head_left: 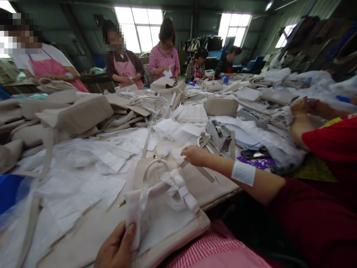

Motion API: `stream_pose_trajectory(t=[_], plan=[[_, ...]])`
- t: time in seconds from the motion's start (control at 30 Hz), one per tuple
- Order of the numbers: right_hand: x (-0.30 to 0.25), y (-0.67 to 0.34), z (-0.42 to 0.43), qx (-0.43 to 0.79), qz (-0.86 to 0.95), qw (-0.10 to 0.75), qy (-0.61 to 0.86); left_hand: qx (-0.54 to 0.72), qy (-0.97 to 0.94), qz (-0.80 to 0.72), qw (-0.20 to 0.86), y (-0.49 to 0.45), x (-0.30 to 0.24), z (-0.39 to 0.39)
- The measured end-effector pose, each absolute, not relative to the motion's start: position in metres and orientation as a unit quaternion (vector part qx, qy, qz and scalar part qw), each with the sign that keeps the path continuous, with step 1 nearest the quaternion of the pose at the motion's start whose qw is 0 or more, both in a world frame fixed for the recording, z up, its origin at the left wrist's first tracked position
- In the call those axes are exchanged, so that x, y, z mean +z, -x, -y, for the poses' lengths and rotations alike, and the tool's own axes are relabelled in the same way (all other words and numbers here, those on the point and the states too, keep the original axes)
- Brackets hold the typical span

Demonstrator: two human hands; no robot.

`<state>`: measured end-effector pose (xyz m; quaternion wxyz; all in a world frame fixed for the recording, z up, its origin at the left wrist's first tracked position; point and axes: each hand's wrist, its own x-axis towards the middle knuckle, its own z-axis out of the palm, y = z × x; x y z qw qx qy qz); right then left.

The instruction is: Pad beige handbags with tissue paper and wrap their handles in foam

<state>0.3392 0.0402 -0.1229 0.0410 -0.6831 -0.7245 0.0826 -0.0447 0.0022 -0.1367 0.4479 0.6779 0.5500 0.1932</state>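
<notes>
My left hand [118,245] grips the near left edge of a beige handbag [173,227], thumb over a white wrapped strip [133,227]. The bag lies at the table's front edge against my apron. White wrapping [181,190] covers parts of its handle and front, and a gold-coloured clasp [155,156] shows on its far side. Beyond the bag, my right hand [196,155] is stretched out over the table with its fingers curled together. Whatever they may hold is hidden. Close below that hand lies a grey-beige strip [205,174].
Beige bags [80,111] are heaped at left, beside white sheets [103,152]. Grey bag parts [219,134] and a phone [255,153] lie near my right arm. A red-sleeved co-worker [331,137] works close at right. Several people stand or sit across the table.
</notes>
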Motion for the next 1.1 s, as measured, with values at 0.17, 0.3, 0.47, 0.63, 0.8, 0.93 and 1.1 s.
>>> stream_pose_trajectory(t=[0.17, 0.3, 0.47, 0.63, 0.8, 0.93, 1.1], plan=[[-0.159, -0.353, -0.039, 0.121, 0.704, 0.048, 0.698, 0.203, -0.652, -0.545, 0.487, 0.038, -0.133, 0.000], [-0.154, -0.352, -0.031, 0.182, 0.668, 0.127, 0.710, 0.242, -0.616, -0.553, 0.506, 0.034, -0.135, 0.004], [-0.129, -0.326, -0.007, 0.355, 0.594, 0.308, 0.653, 0.226, -0.596, -0.548, 0.542, 0.034, -0.136, 0.002], [-0.114, -0.317, 0.016, 0.420, 0.531, 0.363, 0.641, 0.228, -0.611, -0.540, 0.532, 0.038, -0.140, 0.000], [-0.114, -0.373, 0.047, 0.438, 0.615, 0.168, 0.634, 0.216, -0.609, -0.553, 0.526, 0.039, -0.140, -0.002], [-0.119, -0.398, 0.061, 0.361, 0.671, 0.029, 0.646, 0.227, -0.599, -0.560, 0.525, 0.032, -0.138, -0.002], [-0.140, -0.389, 0.028, 0.114, 0.587, 0.046, 0.800, 0.242, -0.610, -0.573, 0.491, 0.030, -0.136, 0.000]])
